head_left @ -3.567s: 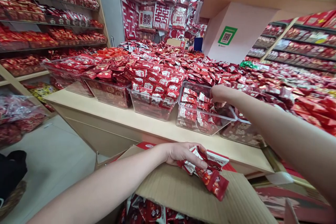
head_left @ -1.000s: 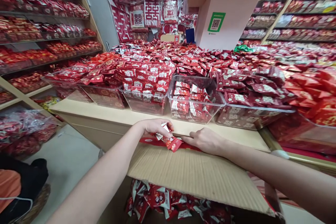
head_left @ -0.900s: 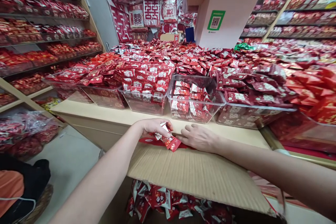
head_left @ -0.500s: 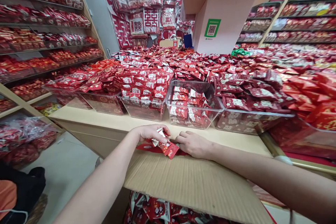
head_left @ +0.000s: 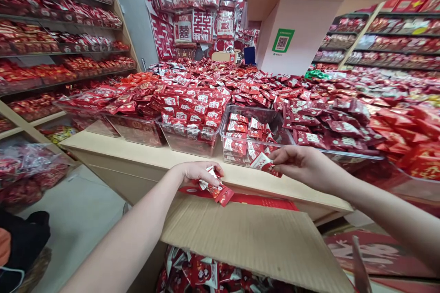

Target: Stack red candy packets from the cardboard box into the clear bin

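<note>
The person's left hand [head_left: 202, 175] grips several red-and-white packets [head_left: 222, 192] above a carton flap [head_left: 247, 233]. The right hand [head_left: 302, 165] pinches another packet [head_left: 263, 163] before a clear bin [head_left: 275, 119] on the worktop [head_left: 144, 153], between fuller bins [head_left: 189, 145].

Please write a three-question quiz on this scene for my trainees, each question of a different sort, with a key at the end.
1. True or false: the left hand and the right hand each hold at least one wrapped packet.

2. Multiple choice: what shows just below the near edge of the cardboard flap?
a) loose coins
b) red-and-white packets
c) a green plant

3. Fill the gap: the code sign on the white pillar has a ____ border.

Key: 1. True. 2. b. 3. green.
</note>
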The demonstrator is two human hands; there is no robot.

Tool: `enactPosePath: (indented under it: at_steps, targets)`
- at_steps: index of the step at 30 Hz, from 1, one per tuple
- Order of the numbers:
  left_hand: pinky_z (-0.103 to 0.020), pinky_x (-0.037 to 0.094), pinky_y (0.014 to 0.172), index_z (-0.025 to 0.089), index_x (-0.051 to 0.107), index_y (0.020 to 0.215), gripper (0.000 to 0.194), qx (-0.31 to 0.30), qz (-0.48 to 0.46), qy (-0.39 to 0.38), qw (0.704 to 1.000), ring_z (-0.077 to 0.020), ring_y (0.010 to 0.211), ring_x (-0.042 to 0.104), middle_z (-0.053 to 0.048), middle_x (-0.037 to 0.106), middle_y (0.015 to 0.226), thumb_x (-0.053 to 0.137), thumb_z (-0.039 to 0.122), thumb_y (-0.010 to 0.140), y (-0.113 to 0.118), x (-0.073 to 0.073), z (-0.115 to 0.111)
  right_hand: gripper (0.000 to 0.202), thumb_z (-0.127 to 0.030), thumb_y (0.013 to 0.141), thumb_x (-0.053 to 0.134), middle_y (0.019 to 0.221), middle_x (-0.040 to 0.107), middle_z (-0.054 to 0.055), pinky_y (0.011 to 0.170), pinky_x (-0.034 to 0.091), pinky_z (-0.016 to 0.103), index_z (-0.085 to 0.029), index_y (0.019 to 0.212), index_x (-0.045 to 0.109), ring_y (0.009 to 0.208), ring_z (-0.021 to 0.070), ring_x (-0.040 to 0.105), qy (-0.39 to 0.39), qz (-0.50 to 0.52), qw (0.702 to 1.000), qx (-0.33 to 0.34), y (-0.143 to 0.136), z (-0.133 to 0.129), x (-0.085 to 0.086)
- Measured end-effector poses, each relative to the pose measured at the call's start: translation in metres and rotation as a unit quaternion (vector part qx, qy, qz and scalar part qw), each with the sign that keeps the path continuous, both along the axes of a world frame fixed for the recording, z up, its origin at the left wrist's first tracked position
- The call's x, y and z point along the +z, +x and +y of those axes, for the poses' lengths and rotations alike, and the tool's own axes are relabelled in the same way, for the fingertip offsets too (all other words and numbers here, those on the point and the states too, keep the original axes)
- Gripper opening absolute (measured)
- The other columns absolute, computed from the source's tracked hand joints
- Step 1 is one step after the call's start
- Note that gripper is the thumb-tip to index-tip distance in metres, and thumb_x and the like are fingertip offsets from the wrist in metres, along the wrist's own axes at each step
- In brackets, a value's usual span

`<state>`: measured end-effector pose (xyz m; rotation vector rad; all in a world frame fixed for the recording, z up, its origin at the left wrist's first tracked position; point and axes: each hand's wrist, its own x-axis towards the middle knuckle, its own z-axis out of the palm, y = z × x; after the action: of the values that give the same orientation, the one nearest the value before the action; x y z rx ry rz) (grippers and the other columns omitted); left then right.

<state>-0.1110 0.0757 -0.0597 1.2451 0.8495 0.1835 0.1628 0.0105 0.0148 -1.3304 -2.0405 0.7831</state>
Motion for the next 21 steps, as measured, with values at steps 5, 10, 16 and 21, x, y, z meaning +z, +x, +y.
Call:
enactPosePath:
  at_steps: [5,10,16,21]
  targets:
    - [-0.021,0.041,0.057,0.016,0.055,0.085,0.041,0.006,-0.003,0.004,1.0,-0.0112,0.066,0.054,-0.001,0.057,0.077,0.074,0.019,0.049,0.0,-0.001,0.0,0.019,-0.026,0.063,0.06,0.071,0.057,0.001,0.06,0.048,0.027,-0.017,0.07,0.045,0.064,0.0124,0.057,-0.115,0.157,0.981,-0.024,-0.012,-0.002,-0.002]
    - [-0.022,0.042,0.061,0.018,0.056,0.098,0.049,0.037,-0.068,0.033,0.996,-0.0105,0.068,0.054,-0.002,0.057,0.082,0.073,0.021,0.051,0.018,0.007,-0.011,0.041,-0.02,0.063,0.059,0.077,0.055,0.001,0.057,0.05,0.029,-0.018,0.098,0.039,0.066,0.0134,0.057,-0.141,0.259,0.955,-0.043,-0.036,-0.003,-0.019]
    - [-0.022,0.04,0.063,0.018,0.056,0.098,0.046,0.09,-0.112,0.088,0.986,-0.0092,0.065,0.053,-0.001,0.059,0.08,0.071,0.028,0.056,0.044,0.005,-0.026,0.039,-0.014,0.066,0.052,0.086,0.057,0.003,0.064,0.049,0.03,-0.018,0.103,0.042,0.073,0.015,0.057,-0.117,0.217,0.969,-0.016,-0.051,-0.002,-0.051]
    - [-0.023,0.041,0.064,0.014,0.057,0.093,0.042,0.108,-0.102,0.11,0.983,-0.0106,0.066,0.053,-0.003,0.059,0.078,0.07,0.031,0.056,0.049,-0.008,-0.027,0.022,-0.027,0.074,0.05,0.085,0.061,0.003,0.07,0.045,0.031,-0.016,0.092,0.055,0.08,0.0173,0.055,-0.079,0.16,0.983,0.029,-0.056,-0.001,-0.062]
